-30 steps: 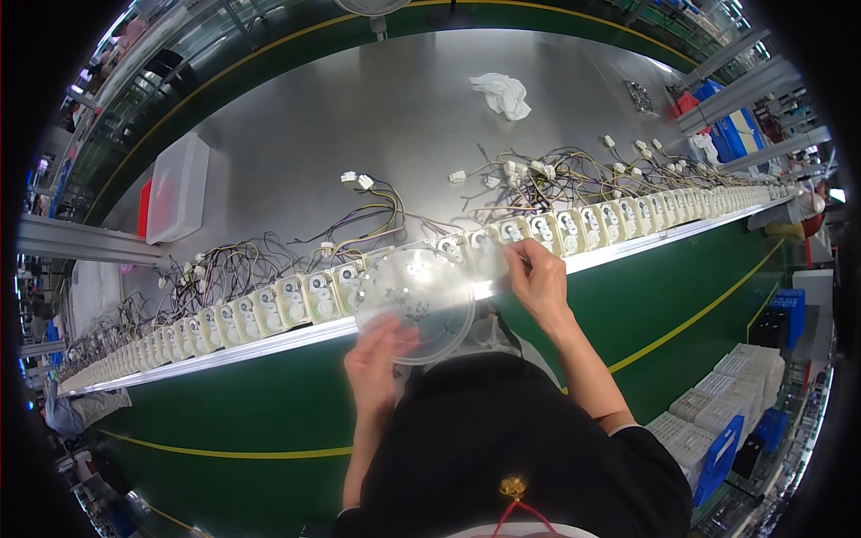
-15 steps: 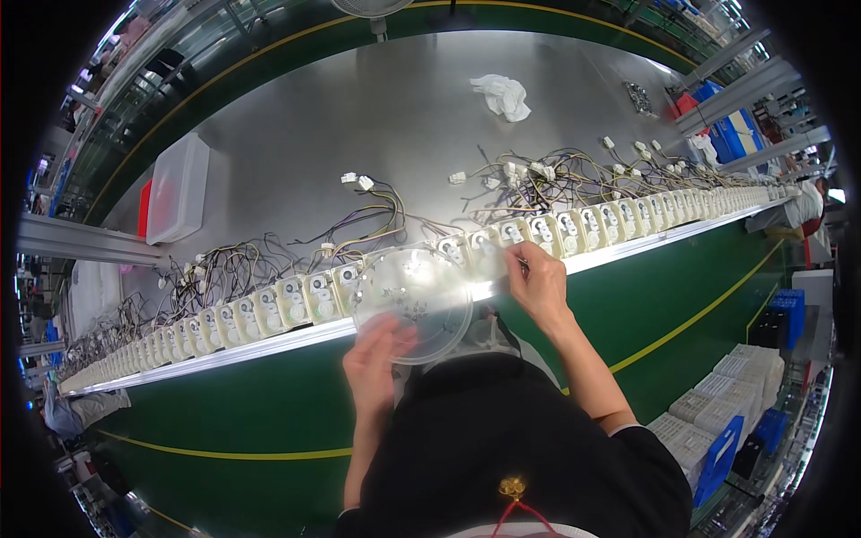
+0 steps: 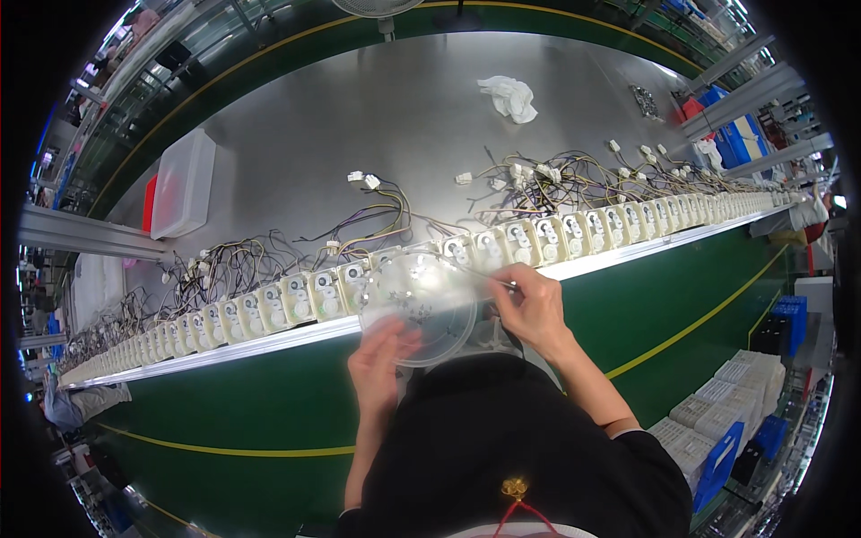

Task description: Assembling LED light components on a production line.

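My left hand (image 3: pixel 375 359) grips the near left rim of a clear round plastic dish (image 3: pixel 439 336), its fingers partly seen through the plastic. Small dark parts (image 3: pixel 417 305) lie scattered in the dish. Just right of the dish, my right hand (image 3: pixel 534 309) is closed in a pinch on a thin metal tool (image 3: pixel 473 271), like tweezers, whose far end reaches over the dish's upper right rim. Beyond the dish runs a long row of cream plastic housings (image 3: pixel 326 294) with grey and white round parts inside.
Bundles of wires with white connectors (image 3: pixel 547 175) lie behind the row on the metal table (image 3: pixel 359 99). A white cloth (image 3: pixel 509 99), a clear plastic bin (image 3: pixel 186 184) and a pile of small metal parts (image 3: pixel 644 101) rest farther back. Stacked trays (image 3: pixel 717 403) stand at the lower right.
My right hand has drawn back from the housings, down and slightly left toward the dish, bringing the thin tool over its rim. My left hand still holds the dish in nearly the same place.
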`<action>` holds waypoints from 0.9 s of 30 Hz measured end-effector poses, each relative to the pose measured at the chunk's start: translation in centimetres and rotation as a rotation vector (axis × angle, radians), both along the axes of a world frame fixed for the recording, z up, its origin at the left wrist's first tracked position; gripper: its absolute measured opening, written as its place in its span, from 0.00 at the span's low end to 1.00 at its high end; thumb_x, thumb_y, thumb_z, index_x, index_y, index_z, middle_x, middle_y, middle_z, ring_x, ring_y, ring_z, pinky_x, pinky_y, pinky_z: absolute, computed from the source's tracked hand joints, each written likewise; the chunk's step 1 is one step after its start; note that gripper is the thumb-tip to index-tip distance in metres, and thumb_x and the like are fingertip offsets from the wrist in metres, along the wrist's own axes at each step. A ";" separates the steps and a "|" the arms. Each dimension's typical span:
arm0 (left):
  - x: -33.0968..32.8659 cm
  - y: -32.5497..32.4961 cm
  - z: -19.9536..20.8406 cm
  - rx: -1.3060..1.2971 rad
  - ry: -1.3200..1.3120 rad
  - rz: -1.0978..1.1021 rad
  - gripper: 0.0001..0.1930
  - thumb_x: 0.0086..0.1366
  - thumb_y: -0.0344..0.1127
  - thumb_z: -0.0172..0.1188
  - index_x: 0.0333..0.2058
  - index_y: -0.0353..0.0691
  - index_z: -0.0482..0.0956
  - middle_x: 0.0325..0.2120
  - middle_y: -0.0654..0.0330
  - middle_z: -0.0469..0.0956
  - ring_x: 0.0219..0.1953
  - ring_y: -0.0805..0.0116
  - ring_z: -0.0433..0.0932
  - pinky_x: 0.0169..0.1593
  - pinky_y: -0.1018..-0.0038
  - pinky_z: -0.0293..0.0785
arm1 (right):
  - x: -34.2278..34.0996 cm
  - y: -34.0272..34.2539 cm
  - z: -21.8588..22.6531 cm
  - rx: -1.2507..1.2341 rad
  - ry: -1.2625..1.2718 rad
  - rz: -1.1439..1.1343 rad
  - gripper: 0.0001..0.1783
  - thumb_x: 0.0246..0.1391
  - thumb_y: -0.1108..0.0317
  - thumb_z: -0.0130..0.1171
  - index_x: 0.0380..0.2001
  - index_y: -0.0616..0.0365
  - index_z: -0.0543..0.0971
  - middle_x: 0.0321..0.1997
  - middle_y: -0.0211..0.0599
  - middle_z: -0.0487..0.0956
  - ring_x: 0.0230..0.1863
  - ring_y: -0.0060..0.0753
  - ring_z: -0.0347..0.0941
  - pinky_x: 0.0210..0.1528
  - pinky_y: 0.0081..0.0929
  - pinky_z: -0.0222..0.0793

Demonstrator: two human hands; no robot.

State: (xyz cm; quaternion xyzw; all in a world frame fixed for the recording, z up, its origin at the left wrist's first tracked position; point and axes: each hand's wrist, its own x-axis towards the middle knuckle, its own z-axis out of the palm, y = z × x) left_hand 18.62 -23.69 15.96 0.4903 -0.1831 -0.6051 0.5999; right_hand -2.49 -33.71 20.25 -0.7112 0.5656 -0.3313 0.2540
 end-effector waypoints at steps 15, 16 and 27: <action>0.7 1.1 -0.2 -0.013 -0.010 0.042 0.11 0.64 0.23 0.48 0.43 0.25 0.73 0.51 0.52 0.67 0.44 0.49 0.76 0.48 0.61 0.76 | 1.2 0.9 -1.3 0.010 -0.017 0.093 0.06 0.47 0.68 0.63 0.25 0.59 0.78 0.22 0.40 0.77 0.16 0.36 0.72 0.19 0.28 0.66; 0.8 1.2 -0.2 -0.017 -0.012 0.052 0.11 0.64 0.23 0.48 0.43 0.25 0.73 0.51 0.52 0.67 0.44 0.49 0.76 0.48 0.61 0.76 | 1.3 0.9 -1.2 0.011 -0.018 0.095 0.06 0.47 0.68 0.63 0.25 0.59 0.78 0.22 0.40 0.77 0.16 0.36 0.72 0.19 0.28 0.66; 1.0 1.4 0.0 0.004 -0.017 0.016 0.11 0.64 0.23 0.47 0.43 0.25 0.73 0.51 0.53 0.67 0.45 0.50 0.76 0.48 0.62 0.75 | 3.3 1.0 -0.7 -0.012 -0.005 0.171 0.06 0.46 0.71 0.62 0.27 0.61 0.78 0.23 0.38 0.78 0.14 0.28 0.68 0.18 0.21 0.62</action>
